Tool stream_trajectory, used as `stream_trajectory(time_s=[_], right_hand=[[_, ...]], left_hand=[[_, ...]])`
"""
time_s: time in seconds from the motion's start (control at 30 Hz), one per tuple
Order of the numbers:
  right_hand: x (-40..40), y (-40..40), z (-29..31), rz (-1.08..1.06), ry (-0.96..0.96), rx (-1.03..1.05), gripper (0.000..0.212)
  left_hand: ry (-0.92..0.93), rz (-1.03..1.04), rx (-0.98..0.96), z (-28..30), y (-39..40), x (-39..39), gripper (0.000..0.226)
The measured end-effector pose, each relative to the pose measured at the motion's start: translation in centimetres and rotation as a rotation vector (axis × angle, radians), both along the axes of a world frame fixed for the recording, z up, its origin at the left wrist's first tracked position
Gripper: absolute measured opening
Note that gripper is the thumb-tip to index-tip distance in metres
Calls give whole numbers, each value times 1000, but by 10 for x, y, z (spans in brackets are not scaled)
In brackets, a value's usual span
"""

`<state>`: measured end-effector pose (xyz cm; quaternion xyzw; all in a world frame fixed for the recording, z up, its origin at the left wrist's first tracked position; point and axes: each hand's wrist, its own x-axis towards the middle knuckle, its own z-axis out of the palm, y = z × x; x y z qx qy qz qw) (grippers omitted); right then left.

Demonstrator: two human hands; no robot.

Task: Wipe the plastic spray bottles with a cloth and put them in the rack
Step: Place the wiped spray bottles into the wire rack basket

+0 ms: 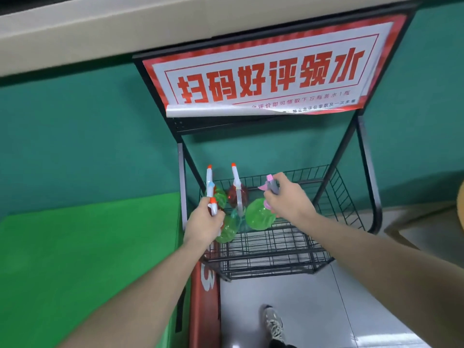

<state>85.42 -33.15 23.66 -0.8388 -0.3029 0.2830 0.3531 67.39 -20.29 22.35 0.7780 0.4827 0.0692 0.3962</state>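
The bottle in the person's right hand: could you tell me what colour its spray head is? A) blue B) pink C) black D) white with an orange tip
B: the right hand grips the green bottle by a pink spray head over the wire rack, while the other bottles' heads are white with orange tips.

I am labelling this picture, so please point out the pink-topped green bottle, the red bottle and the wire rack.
pink-topped green bottle (258, 215): head view, on its round green body.
red bottle (233, 197): head view, on its red body, left of the white sprayer.
wire rack (271, 243): head view, on its bare grid floor.
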Motion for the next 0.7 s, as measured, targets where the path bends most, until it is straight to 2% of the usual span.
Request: stream_trajectory(time_s=[0.27, 0.5, 0.7], right_hand=[[-15, 5, -34, 48, 67, -78, 18], [-43, 14, -59, 125, 63, -142, 23], [-64, 22, -73, 164, 76, -176, 26]], left_hand=[[79, -10, -60, -19, 10, -7, 20], [224, -45, -22, -40, 16, -28, 16], [255, -43, 0, -53, 16, -27, 11]])
